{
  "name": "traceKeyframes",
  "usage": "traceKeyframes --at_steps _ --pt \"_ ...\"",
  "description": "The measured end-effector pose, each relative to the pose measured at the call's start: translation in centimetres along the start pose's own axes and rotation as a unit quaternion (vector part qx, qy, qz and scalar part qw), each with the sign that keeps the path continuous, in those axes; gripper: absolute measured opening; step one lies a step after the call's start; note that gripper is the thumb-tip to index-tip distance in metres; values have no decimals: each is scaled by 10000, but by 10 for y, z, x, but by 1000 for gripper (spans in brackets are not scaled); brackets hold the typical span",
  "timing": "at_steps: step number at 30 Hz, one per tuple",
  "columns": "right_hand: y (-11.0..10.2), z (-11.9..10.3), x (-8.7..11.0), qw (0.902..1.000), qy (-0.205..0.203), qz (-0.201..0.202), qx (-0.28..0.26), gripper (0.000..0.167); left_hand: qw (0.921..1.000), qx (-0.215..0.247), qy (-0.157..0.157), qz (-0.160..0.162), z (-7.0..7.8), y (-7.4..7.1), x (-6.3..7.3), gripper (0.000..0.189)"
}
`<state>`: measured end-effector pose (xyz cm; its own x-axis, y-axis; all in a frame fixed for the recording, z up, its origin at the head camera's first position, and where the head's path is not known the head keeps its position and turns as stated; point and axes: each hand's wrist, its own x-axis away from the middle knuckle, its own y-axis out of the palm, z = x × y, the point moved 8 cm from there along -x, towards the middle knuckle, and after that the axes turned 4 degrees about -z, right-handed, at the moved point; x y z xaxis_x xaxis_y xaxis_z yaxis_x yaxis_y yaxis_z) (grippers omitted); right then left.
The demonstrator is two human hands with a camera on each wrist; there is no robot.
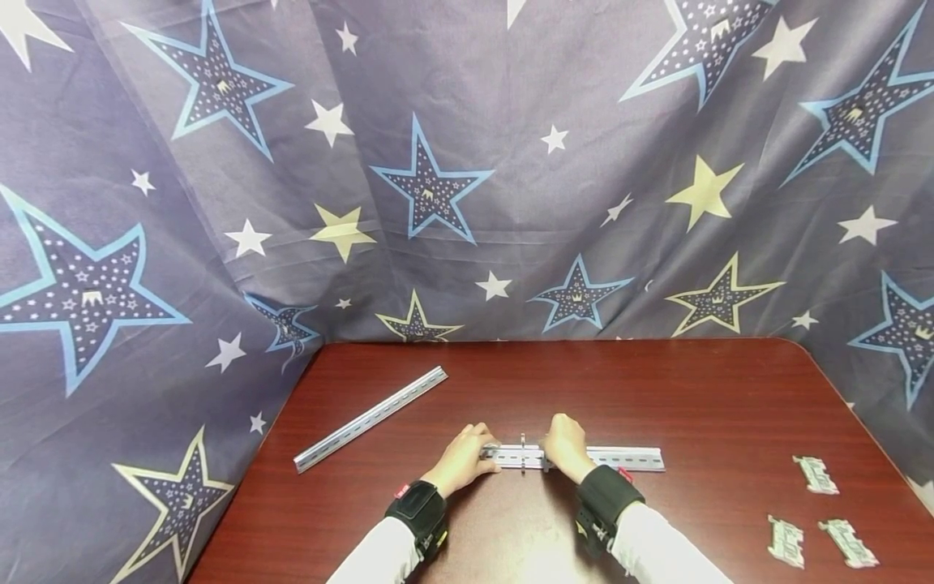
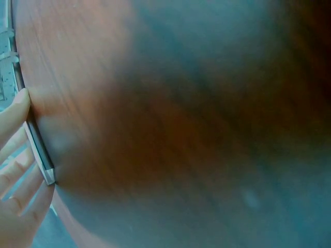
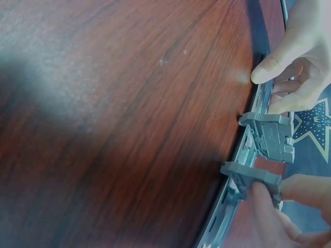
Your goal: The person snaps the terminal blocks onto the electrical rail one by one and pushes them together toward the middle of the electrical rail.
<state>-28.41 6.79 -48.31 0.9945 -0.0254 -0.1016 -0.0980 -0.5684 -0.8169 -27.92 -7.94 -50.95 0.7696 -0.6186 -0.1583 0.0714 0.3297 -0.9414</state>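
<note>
A slotted metal DIN rail [image 1: 627, 459] lies crosswise on the table in front of me. My left hand [image 1: 463, 461] grips its left end, thumb on the near edge and fingers on the far side, as the left wrist view shows. One grey terminal block [image 3: 269, 137] stands upright across the rail, between my hands and touched by neither. Just right of it, my right hand [image 1: 567, 446] pinches a second grey terminal block [image 3: 243, 174] between thumb and fingers at the rail. Whether that block is clipped on cannot be seen; the fingers cover part of it.
Another DIN rail [image 1: 370, 419] lies slanted at the back left of the brown table [image 1: 700, 397]. Toward the right edge lie three loose terminal blocks [image 1: 816, 475]. A star-patterned cloth [image 1: 511, 211] hangs behind and beside the table.
</note>
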Motion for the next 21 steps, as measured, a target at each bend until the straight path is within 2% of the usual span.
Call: traceKeyframes --at_steps 8,14,21 --pt "1 5 -1 9990 352 -258 54 13 10000 5 -51 -29 0 0 0 29" --pt "-2 5 -1 9984 418 -385 37 19 10000 2 -34 2 0 0 0 29" --pt "-8 11 1 9961 463 -623 -430 16 10000 -43 -82 -31 -2 2 0 29"
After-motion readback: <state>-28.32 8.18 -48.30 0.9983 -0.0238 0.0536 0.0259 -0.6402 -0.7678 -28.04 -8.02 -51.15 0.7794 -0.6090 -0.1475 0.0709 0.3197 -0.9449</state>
